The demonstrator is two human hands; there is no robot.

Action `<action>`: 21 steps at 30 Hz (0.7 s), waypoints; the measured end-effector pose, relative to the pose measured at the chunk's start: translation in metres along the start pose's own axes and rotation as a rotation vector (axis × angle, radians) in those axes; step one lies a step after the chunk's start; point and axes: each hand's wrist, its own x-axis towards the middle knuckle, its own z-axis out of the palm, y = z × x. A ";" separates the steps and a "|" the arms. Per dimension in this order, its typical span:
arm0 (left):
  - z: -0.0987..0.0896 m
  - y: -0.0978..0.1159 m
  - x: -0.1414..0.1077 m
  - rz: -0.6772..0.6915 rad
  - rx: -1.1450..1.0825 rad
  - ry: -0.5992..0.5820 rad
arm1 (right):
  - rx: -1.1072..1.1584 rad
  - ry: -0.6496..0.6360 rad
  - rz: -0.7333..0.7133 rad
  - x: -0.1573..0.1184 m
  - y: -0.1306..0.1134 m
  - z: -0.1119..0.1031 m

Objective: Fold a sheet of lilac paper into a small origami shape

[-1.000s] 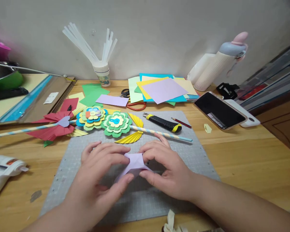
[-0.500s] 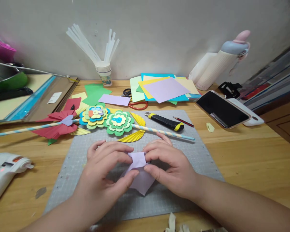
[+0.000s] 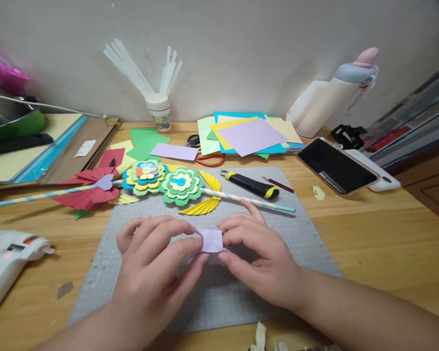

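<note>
A small folded piece of purple paper (image 3: pixel 212 241) is held above the grey cutting mat (image 3: pixel 219 304). My left hand (image 3: pixel 161 258) pinches its left side between thumb and fingers. On the right side, my right hand (image 3: pixel 258 253) grips it the same way, with the little finger raised. Part of the paper is hidden behind the fingers. Beyond my hands lies a striped stick (image 3: pixel 241 197) bearing a red pleated paper piece (image 3: pixel 91 195), two layered paper flowers (image 3: pixel 180 186) and a yellow pleated piece (image 3: pixel 211 195).
A black and yellow cutter (image 3: pixel 250 184) and a pencil (image 3: pixel 278 184) lie past the stick. Coloured sheets (image 3: pixel 252 136), a cup of white sticks (image 3: pixel 159 113) and a bottle (image 3: pixel 325 97) stand behind. A glue gun (image 3: pixel 12 258) is left, a phone (image 3: pixel 336 165) right.
The lower part of the purple paper, which hung pointed below my fingers, no longer shows; a small flat rectangle faces up instead. My left hand has turned slightly, and the view has shifted a little.
</note>
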 end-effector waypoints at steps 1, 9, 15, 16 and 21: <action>-0.001 0.001 0.000 0.001 0.001 0.011 | -0.003 -0.002 -0.008 0.000 0.000 0.000; -0.003 0.005 0.000 -0.013 -0.015 0.027 | -0.015 -0.003 -0.014 0.000 -0.002 0.000; -0.003 0.001 -0.001 -0.059 -0.106 -0.115 | 0.007 -0.010 -0.048 0.001 -0.002 -0.002; -0.003 0.001 -0.001 -0.058 -0.123 -0.129 | 0.008 -0.012 -0.054 0.001 -0.002 -0.002; -0.003 0.001 0.001 -0.065 -0.144 -0.132 | 0.002 0.003 -0.055 0.002 -0.002 -0.003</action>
